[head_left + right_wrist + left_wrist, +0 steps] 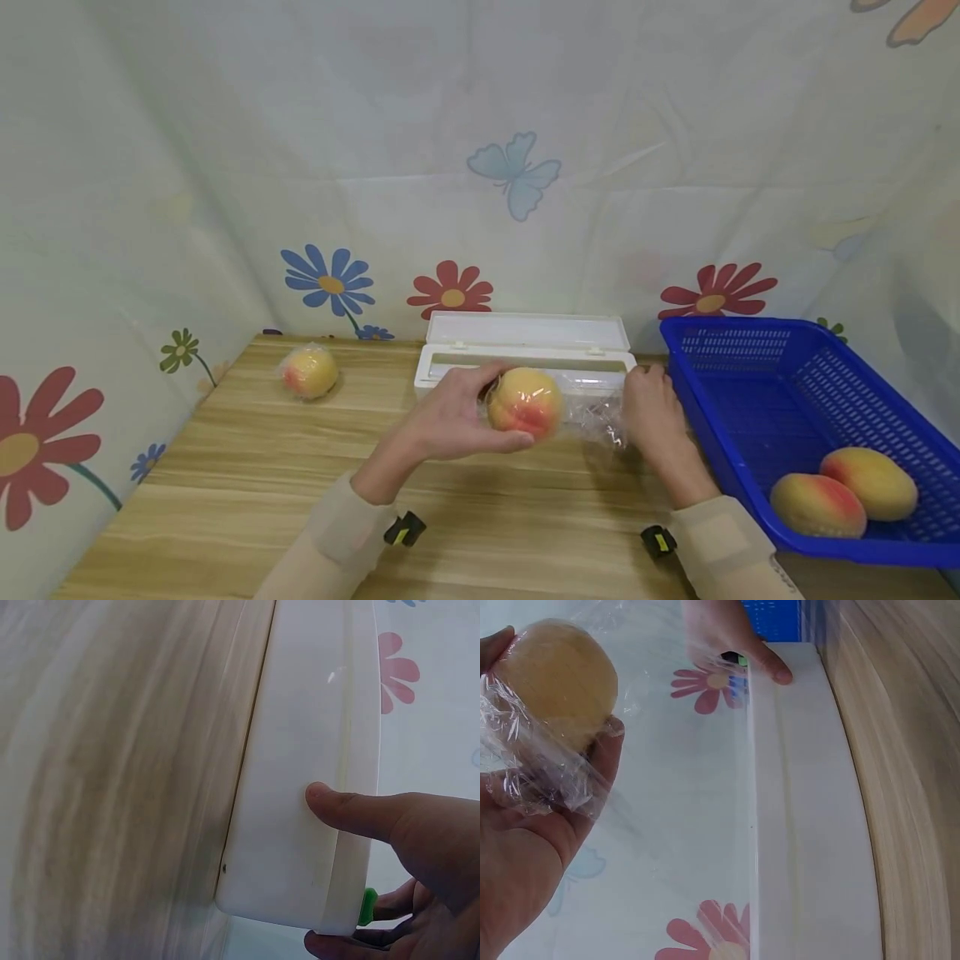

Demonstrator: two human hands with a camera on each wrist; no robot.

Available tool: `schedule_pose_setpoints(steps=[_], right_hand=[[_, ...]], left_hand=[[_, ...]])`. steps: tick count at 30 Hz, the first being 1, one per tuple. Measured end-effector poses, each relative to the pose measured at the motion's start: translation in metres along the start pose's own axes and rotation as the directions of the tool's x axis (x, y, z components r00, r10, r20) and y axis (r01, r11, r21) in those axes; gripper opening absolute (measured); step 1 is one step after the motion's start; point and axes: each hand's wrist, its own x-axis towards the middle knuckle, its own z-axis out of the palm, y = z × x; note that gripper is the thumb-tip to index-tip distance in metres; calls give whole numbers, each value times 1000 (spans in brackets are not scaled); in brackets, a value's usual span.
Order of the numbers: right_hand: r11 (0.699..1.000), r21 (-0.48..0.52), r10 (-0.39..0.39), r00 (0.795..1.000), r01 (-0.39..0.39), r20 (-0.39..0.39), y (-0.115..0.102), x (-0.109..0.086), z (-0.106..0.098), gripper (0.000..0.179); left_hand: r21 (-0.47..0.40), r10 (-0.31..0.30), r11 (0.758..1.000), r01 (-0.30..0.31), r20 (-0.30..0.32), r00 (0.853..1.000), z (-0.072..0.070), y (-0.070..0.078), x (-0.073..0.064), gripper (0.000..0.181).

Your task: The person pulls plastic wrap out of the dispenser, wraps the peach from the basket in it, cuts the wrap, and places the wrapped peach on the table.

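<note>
My left hand [457, 417] holds a yellow and red peach [525, 403] between thumb and fingers, raised before the white cling film dispenser [525, 354]. Crinkled cling film [532, 761] covers part of this peach, and a clear sheet trails from it toward the dispenser. At the dispenser's right end, my right hand [658, 417] grips the corner. Its thumb [352, 810] presses the front face, while the other fingers curl round the end beside a small green piece [367, 906]. The dispenser's lid [525, 330] stands raised at the back.
A film-wrapped peach [311, 372] sits at the back left of the wooden table [247, 483]. On the right stands a blue plastic basket [738, 492] with two bare peaches [870, 483] in its near end. A flower-printed curtain [360, 167] hangs right behind the table.
</note>
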Motion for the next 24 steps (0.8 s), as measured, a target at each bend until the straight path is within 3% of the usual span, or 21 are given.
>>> schedule_pose_setpoints(steps=[5,10,14,16,19,23,24], right_hand=[[1000,-11,0,1000,0,3,-1,0,1,19],[1000,-13,-15,1000,14,-19,-1,-2,1,14],[999,-5,-37,999,36,-24,-1,-4,2,22],[999,4,-38,999,38,-8,0,-5,2,26],[999,25,-22,999,21,45,1,-4,0,48],[998,57,-41,990,33,134,7,0,-6,64],[997,64,-47,986,37,158,9,0,-9,60]], left_hand=[[-57,-54,997,56,33,998,0,2,-6,72],[-153,-135,978,145,74,988,0,5,-11,72],[-154,-186,967,202,108,977,2,5,-13,65],[-155,-209,962,226,123,970,3,4,-14,64],[-166,-221,956,240,124,967,5,2,-16,66],[-178,-207,958,224,111,972,9,0,-18,66],[-183,-204,958,221,106,973,10,0,-19,66]])
